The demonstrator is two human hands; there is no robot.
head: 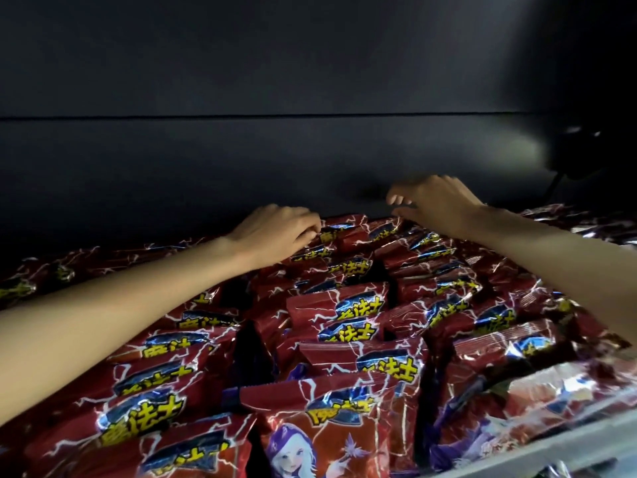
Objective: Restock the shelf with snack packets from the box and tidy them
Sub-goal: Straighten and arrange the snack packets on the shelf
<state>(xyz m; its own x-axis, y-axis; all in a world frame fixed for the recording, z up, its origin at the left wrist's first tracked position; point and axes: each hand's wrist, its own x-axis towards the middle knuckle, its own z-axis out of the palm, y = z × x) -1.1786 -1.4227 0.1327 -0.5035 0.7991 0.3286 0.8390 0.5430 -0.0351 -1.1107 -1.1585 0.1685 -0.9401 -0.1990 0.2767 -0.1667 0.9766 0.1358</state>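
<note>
Several rows of red snack packets (344, 315) with yellow lettering stand packed on the shelf, filling it from front to back. My left hand (275, 232) reaches to the back of the middle row, its fingers curled on the top edge of a rear packet (339, 231). My right hand (431, 198) hovers just above the rear packets a little to the right, fingers loosely bent and holding nothing. Both forearms stretch over the packets. The box is out of view.
The dark back wall (241, 160) of the shelf rises right behind the last packets. A pale shelf front rail (551, 446) runs along the lower right. A dark fixture with a cable (579, 160) sits at the back right.
</note>
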